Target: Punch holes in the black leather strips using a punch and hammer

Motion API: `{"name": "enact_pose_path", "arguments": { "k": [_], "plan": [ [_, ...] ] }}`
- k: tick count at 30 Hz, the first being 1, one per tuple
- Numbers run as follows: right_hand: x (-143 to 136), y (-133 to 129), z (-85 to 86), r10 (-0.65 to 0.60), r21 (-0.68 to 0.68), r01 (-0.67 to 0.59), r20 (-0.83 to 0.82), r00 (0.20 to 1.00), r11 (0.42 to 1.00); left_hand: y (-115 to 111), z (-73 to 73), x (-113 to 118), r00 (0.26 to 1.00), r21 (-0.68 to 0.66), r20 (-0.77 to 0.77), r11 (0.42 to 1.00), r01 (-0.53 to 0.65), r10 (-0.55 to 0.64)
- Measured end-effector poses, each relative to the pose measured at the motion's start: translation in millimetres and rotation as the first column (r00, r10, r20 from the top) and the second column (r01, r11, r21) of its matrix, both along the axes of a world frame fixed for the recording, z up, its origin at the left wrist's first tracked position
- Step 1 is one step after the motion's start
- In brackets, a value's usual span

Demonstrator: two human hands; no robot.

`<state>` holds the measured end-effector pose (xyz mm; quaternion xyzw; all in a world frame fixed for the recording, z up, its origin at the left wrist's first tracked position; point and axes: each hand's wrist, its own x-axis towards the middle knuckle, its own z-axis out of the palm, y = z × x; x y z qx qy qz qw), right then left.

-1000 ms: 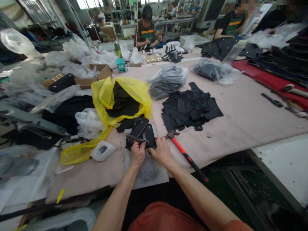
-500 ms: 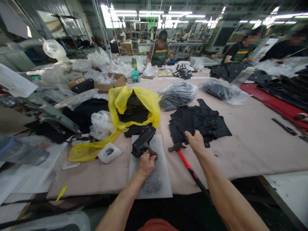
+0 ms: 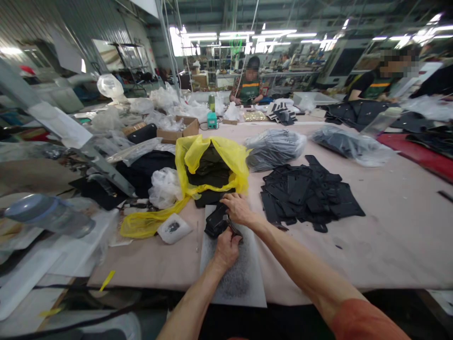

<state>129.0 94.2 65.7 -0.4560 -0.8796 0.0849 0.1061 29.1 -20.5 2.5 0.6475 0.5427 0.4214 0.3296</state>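
A small stack of black cut pieces (image 3: 214,221) lies at the far end of a white foam pad (image 3: 235,278) on the table's near edge. My right hand (image 3: 239,209) reaches across from the right and lies on top of this stack, fingers curled over the top black piece. Just behind it, my left hand (image 3: 225,249) is closed around a thin dark metal tool (image 3: 234,230) whose tip points at the stack. To the right, apart from both hands, a larger pile of black pieces (image 3: 311,193) is spread on the beige table (image 3: 382,245).
A yellow plastic bag (image 3: 212,158) with dark fabric stands behind the pad, with white bags (image 3: 164,186) and a small packet (image 3: 173,229) to its left. Two clear bags of dark parts (image 3: 274,148) lie farther back. Other people work at the table's far end.
My right hand went from the pad out to the large black pile, then came back onto the small stack. The hammer is now hidden behind my right arm. The camera tilted up.
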Motion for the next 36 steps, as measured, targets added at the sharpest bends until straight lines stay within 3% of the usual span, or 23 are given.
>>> {"name": "enact_pose_path", "arguments": {
  "k": [5, 13, 15, 17, 19, 21, 24, 28, 36],
  "plan": [
    [-1.6, 6.1, 0.6, 0.000, -0.023, 0.001, 0.054, 0.999, 1.000, 0.8, 0.6, 0.1, 1.000, -0.016, 0.019, 1.000, 0.009, -0.008],
    [30.1, -7.0, 0.4, -0.288, -0.138, 0.285, -0.004, 0.958, 0.949, 2.9, 1.6, 0.1, 1.000, -0.020, -0.001, 1.000, 0.007, -0.007],
    [47.4, -19.5, -0.6, -0.443, -0.222, 0.415, -0.095, 0.892, 0.883, 3.2, 1.8, 0.0, 1.000, -0.032, 0.003, 0.999, 0.004, -0.004],
    [62.3, -39.2, -5.0, -0.604, -0.359, 0.507, -0.247, 0.758, 0.784, 3.9, 1.7, -0.1, 1.000, -0.047, 0.002, 0.999, -0.008, 0.008],
    [70.4, -65.2, -13.8, -0.690, -0.487, 0.503, -0.369, 0.623, 0.714, 4.8, 1.3, 0.0, 1.000, -0.060, -0.008, 0.998, -0.025, 0.025],
    [70.1, -93.6, -26.1, -0.702, -0.533, 0.474, -0.401, 0.588, 0.701, 5.5, 0.8, 0.3, 0.999, -0.070, -0.020, 0.997, -0.044, 0.042],
    [60.0, -128.7, -45.2, -0.701, -0.461, 0.534, -0.376, 0.606, 0.709, 5.8, -0.4, 1.0, 0.997, -0.071, -0.036, 0.995, -0.065, 0.063],
    [48.0, -150.3, -61.3, -0.700, -0.270, 0.651, -0.378, 0.606, 0.709, 5.5, -2.6, 1.4, 0.995, -0.052, -0.070, 0.995, -0.079, 0.075],
    [31.3, -170.8, -69.3, -0.706, -0.275, 0.662, -0.424, 0.567, 0.697, 5.4, 2.8, 3.5, 0.994, -0.045, -0.040, 0.994, -0.100, 0.099]
  ]
}}
